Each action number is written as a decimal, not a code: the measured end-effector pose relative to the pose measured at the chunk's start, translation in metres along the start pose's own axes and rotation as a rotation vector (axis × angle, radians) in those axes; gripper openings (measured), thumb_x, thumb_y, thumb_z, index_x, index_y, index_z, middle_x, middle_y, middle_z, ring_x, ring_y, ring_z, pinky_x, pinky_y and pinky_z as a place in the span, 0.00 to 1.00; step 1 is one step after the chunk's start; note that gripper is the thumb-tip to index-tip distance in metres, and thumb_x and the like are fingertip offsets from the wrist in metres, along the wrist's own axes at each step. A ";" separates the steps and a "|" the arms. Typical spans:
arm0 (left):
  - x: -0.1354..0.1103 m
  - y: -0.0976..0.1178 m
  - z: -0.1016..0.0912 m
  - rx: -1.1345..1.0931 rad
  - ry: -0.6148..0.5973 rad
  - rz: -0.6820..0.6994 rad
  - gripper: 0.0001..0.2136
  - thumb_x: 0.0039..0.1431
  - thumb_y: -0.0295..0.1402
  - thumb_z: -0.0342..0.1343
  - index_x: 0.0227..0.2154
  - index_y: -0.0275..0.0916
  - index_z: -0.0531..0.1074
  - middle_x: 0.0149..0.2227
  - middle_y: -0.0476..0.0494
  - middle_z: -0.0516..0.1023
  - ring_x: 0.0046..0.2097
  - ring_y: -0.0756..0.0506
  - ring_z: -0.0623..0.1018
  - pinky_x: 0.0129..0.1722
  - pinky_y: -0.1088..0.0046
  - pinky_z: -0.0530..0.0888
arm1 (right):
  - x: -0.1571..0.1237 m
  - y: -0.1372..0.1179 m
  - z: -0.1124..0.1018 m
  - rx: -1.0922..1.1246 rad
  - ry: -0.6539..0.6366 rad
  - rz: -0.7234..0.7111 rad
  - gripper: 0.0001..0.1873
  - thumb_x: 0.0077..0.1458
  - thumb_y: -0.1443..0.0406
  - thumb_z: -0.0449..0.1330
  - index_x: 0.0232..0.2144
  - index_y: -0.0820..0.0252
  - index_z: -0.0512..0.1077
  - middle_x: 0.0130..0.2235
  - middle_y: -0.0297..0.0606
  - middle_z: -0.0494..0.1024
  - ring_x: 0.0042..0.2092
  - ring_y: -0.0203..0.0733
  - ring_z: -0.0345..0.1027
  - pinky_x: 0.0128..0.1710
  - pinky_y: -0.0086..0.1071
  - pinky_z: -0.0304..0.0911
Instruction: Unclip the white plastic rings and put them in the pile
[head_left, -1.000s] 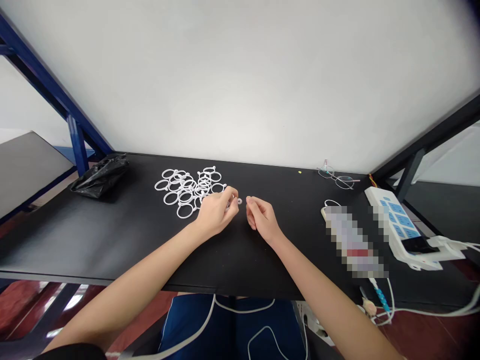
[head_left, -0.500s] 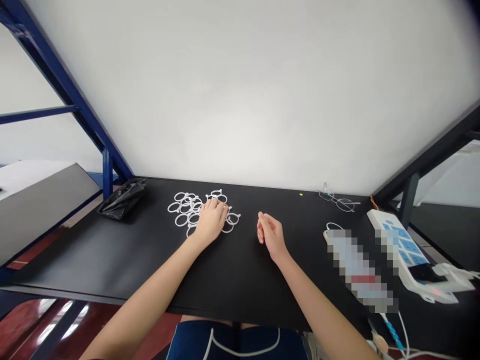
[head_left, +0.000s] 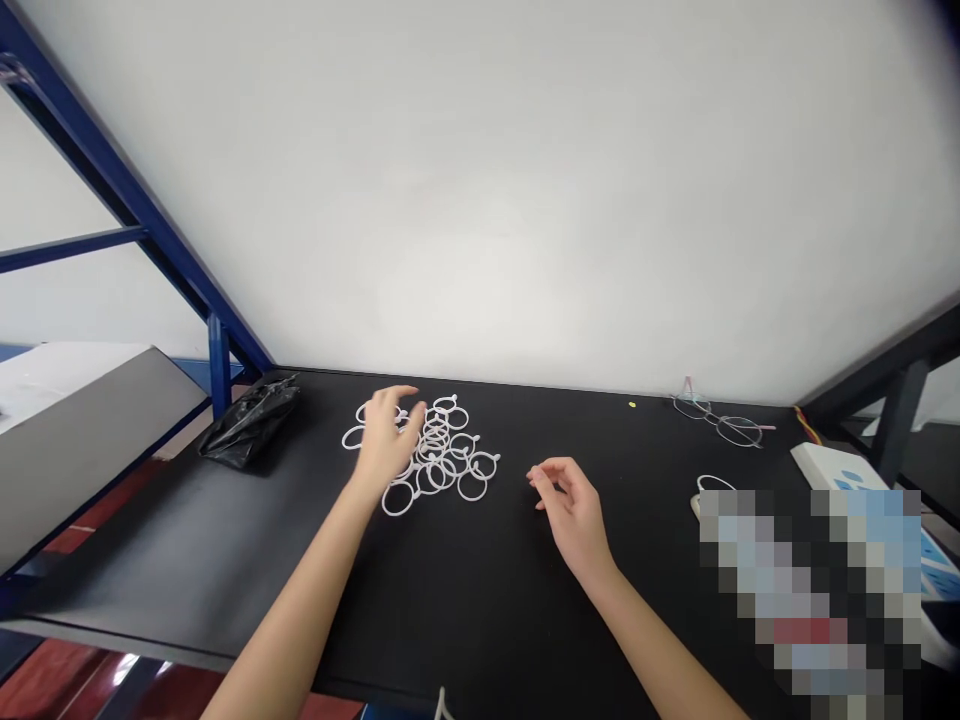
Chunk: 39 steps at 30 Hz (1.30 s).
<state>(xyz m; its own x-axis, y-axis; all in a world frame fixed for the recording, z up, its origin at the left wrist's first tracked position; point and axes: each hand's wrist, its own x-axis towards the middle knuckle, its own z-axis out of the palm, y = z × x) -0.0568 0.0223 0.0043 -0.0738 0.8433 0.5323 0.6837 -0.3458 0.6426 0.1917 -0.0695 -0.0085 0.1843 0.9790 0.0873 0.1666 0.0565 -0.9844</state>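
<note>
Black table (head_left: 465, 590) against white wall, blue steel frame (head_left: 150, 225) at left. Crumpled black plastic bag (head_left: 251, 420) on table's far left corner, one only. Pile of white plastic rings (head_left: 439, 455) at table's centre-left, roughly two dozen, overlapping so exact count impossible; each thin hoop with small knobbed tab on rim. Left hand (head_left: 386, 440) spread open over left part of pile, fingers splayed, hovering on or just above rings, nothing clearly gripped; contact hard to tell. Right hand (head_left: 574, 510) apart from pile to the right, half curled, thumb and forefinger close together, nothing visible between them, so probably empty. One pair of thin-rimmed glasses (head_left: 720, 420) near far right wall edge. One small yellow speck (head_left: 632, 404) by wall. White power strip (head_left: 847, 470) at right edge, partly behind blurred patch. Rings likely very light, stiff but thin, smooth, prone to sliding on table and snagging on neighbours when lifted; probably breakable if bent hard. Best hold judged: pinch on rim or at knobbed tab of an outlying loose ring, e.g. lowest one at pile's near edge (head_left: 399, 497), not from tangled middle.
</note>
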 end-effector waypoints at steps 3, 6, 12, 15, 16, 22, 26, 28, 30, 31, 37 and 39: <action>0.013 -0.028 -0.011 -0.241 0.297 -0.318 0.15 0.66 0.38 0.41 0.52 0.42 0.62 0.53 0.38 0.72 0.54 0.42 0.73 0.52 0.60 0.72 | 0.010 0.000 -0.003 -0.001 -0.023 0.041 0.17 0.56 0.50 0.59 0.38 0.56 0.69 0.44 0.46 0.76 0.48 0.52 0.71 0.41 0.42 0.71; 0.011 -0.051 -0.017 -0.150 0.220 -0.339 0.17 0.62 0.40 0.50 0.52 0.42 0.64 0.56 0.37 0.70 0.60 0.39 0.69 0.59 0.55 0.66 | 0.020 0.000 0.004 -0.115 -0.044 0.004 0.19 0.57 0.50 0.57 0.44 0.55 0.68 0.53 0.48 0.73 0.56 0.54 0.67 0.52 0.49 0.66; 0.002 -0.083 -0.020 0.201 -0.167 -0.307 0.27 0.60 0.51 0.49 0.57 0.40 0.65 0.61 0.32 0.66 0.64 0.30 0.61 0.61 0.43 0.57 | 0.053 -0.009 0.056 -0.558 -0.326 -0.203 0.41 0.57 0.43 0.54 0.64 0.62 0.56 0.70 0.54 0.47 0.70 0.59 0.39 0.66 0.54 0.42; 0.003 -0.092 -0.021 0.137 -0.226 -0.339 0.32 0.62 0.54 0.46 0.62 0.38 0.59 0.63 0.32 0.64 0.64 0.33 0.63 0.62 0.50 0.59 | 0.076 -0.015 0.082 -0.679 -0.497 -0.217 0.50 0.54 0.38 0.52 0.67 0.63 0.50 0.71 0.54 0.39 0.71 0.63 0.31 0.65 0.56 0.38; 0.004 -0.093 -0.021 0.115 -0.229 -0.333 0.32 0.62 0.54 0.45 0.62 0.38 0.58 0.63 0.32 0.64 0.64 0.34 0.64 0.62 0.52 0.60 | 0.082 -0.017 0.089 -0.692 -0.527 -0.252 0.50 0.55 0.37 0.50 0.68 0.61 0.49 0.71 0.52 0.38 0.71 0.62 0.29 0.66 0.55 0.37; -0.002 -0.082 -0.024 0.183 -0.331 -0.126 0.30 0.60 0.53 0.48 0.58 0.39 0.65 0.61 0.35 0.67 0.63 0.37 0.66 0.63 0.54 0.59 | 0.088 -0.013 0.114 -0.770 -0.666 -0.370 0.50 0.54 0.36 0.49 0.67 0.62 0.53 0.71 0.54 0.43 0.70 0.64 0.32 0.65 0.57 0.38; -0.009 -0.073 -0.014 0.236 -0.386 0.003 0.27 0.61 0.51 0.49 0.59 0.43 0.65 0.64 0.37 0.64 0.65 0.37 0.62 0.63 0.50 0.58 | 0.082 -0.008 0.116 -0.795 -0.617 -0.437 0.43 0.57 0.40 0.50 0.65 0.60 0.59 0.69 0.52 0.50 0.70 0.61 0.40 0.64 0.53 0.42; -0.012 -0.066 -0.007 0.220 -0.389 0.039 0.25 0.63 0.49 0.48 0.58 0.41 0.66 0.63 0.36 0.66 0.65 0.38 0.64 0.63 0.52 0.60 | 0.082 -0.007 0.113 -0.804 -0.595 -0.455 0.39 0.59 0.43 0.51 0.63 0.60 0.61 0.69 0.52 0.52 0.69 0.60 0.44 0.64 0.51 0.45; -0.014 -0.056 0.002 0.200 -0.372 0.066 0.23 0.64 0.46 0.47 0.57 0.41 0.67 0.61 0.36 0.67 0.64 0.38 0.64 0.62 0.52 0.61 | 0.082 -0.006 0.105 -0.819 -0.581 -0.464 0.36 0.59 0.46 0.53 0.61 0.61 0.64 0.68 0.53 0.54 0.68 0.59 0.46 0.63 0.50 0.46; -0.015 -0.050 0.007 0.196 -0.367 0.076 0.22 0.64 0.46 0.47 0.56 0.41 0.68 0.61 0.36 0.68 0.64 0.38 0.65 0.62 0.52 0.62 | 0.082 -0.005 0.100 -0.828 -0.567 -0.462 0.34 0.60 0.47 0.53 0.60 0.61 0.65 0.68 0.53 0.55 0.68 0.59 0.46 0.63 0.50 0.47; -0.019 -0.005 0.046 0.163 -0.381 0.110 0.20 0.66 0.41 0.48 0.55 0.38 0.69 0.61 0.34 0.67 0.63 0.38 0.65 0.62 0.54 0.62 | 0.080 0.003 0.051 -0.875 -0.493 -0.401 0.29 0.60 0.52 0.55 0.58 0.61 0.67 0.67 0.54 0.56 0.68 0.58 0.47 0.63 0.52 0.47; -0.021 0.011 0.060 0.153 -0.393 0.117 0.20 0.66 0.41 0.48 0.56 0.37 0.68 0.62 0.33 0.66 0.64 0.38 0.64 0.62 0.54 0.61 | 0.079 0.007 0.032 -0.886 -0.452 -0.377 0.28 0.60 0.52 0.55 0.58 0.61 0.67 0.67 0.53 0.56 0.68 0.58 0.47 0.63 0.52 0.47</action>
<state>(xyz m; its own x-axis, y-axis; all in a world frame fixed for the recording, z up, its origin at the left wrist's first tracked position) -0.0040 0.0258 -0.0325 0.2725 0.9046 0.3278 0.7727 -0.4088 0.4856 0.1765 0.0142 -0.0131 -0.3725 0.9203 0.1195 0.8173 0.3863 -0.4274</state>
